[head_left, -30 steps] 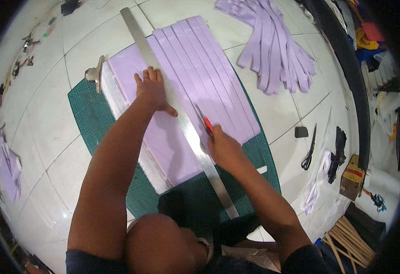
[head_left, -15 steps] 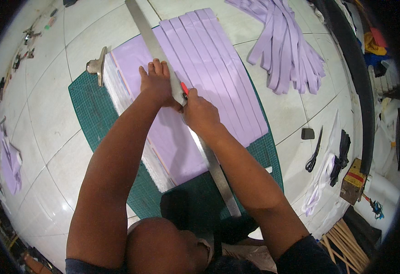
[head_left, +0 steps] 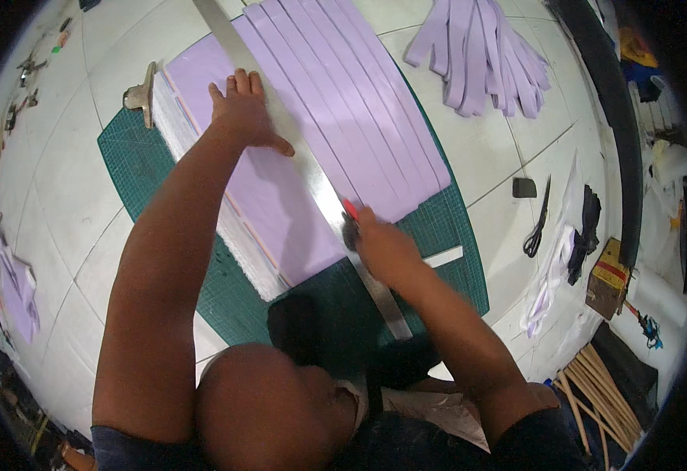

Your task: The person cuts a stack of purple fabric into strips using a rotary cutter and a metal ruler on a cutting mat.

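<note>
Partly beneath left fingers (head_left: 242,85): ruler (head_left: 310,177).

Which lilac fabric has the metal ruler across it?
The flat fabric on the green mat, beneath your left hand; the loose strip bundle and the far-left crumpled piece lie off the mat.

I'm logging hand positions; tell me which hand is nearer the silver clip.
Left. The left hand spreads over the purple fabric and ruler, right of the silver clip. The right hand is farther off, lower right in the picture, holding a red tool.
</note>
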Action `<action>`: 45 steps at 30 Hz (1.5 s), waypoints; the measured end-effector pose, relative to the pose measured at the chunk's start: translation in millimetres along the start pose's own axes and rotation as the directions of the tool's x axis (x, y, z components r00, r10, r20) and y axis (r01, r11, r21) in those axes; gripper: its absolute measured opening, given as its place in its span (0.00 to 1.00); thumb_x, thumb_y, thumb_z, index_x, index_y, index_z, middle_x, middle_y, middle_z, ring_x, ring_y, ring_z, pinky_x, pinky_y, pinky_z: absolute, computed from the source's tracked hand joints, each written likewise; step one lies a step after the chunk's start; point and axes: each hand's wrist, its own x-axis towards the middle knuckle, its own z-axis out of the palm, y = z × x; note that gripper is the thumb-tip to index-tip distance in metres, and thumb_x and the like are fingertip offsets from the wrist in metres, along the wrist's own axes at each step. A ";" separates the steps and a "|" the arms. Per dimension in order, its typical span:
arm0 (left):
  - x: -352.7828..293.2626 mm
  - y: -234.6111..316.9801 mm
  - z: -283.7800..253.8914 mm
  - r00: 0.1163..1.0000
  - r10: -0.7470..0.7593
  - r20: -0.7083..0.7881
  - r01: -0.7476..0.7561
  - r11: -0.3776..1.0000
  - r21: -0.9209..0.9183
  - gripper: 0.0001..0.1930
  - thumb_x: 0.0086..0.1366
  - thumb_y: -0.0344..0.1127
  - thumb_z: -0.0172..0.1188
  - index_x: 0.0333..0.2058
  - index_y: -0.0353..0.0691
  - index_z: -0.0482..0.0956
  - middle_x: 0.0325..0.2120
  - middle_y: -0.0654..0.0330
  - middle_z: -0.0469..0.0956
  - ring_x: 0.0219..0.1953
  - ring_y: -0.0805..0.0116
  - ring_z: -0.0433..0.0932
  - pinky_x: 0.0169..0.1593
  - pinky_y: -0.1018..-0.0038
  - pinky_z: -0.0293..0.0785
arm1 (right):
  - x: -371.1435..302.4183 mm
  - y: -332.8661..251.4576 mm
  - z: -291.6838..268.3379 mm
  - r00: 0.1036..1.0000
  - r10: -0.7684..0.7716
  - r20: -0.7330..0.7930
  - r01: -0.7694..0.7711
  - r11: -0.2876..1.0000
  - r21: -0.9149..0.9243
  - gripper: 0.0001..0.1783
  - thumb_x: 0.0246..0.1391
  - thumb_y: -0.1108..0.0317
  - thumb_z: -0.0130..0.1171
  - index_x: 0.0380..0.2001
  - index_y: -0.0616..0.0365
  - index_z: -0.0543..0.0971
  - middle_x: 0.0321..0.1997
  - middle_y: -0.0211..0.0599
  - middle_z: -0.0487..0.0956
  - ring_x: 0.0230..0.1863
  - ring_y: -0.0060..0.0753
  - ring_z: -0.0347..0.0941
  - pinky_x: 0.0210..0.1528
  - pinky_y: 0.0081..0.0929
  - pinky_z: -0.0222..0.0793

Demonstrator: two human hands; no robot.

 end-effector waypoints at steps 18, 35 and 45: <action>33.3 -58.1 15.0 0.943 0.068 -0.327 -0.150 0.961 -0.233 0.28 0.54 0.52 0.67 0.49 0.44 0.75 0.47 0.53 0.73 0.54 0.47 0.74 0.65 0.32 0.49 | -82.2 58.6 11.9 0.971 0.057 -0.234 -0.024 0.990 0.141 0.15 0.64 0.63 0.50 0.45 0.63 0.62 0.29 0.64 0.78 0.33 0.70 0.76 0.35 0.59 0.70; 79.0 -72.6 -28.2 0.999 -0.052 -0.010 0.051 0.993 -0.109 0.80 0.27 0.71 0.76 0.69 0.26 0.41 0.71 0.40 0.42 0.74 0.47 0.41 0.72 0.43 0.37 | 153.1 -97.1 -68.8 0.836 -0.297 -0.461 0.354 0.934 0.042 0.15 0.62 0.62 0.49 0.41 0.65 0.64 0.28 0.61 0.77 0.32 0.66 0.76 0.37 0.58 0.69; 77.0 -77.6 -30.4 0.999 -0.034 -0.019 0.031 0.991 -0.127 0.78 0.28 0.69 0.76 0.69 0.28 0.43 0.71 0.42 0.43 0.74 0.47 0.43 0.72 0.45 0.40 | 229.1 -203.7 -122.0 0.892 -0.275 -0.360 0.271 0.961 -0.061 0.18 0.59 0.68 0.49 0.50 0.69 0.66 0.41 0.61 0.80 0.46 0.60 0.79 0.50 0.51 0.73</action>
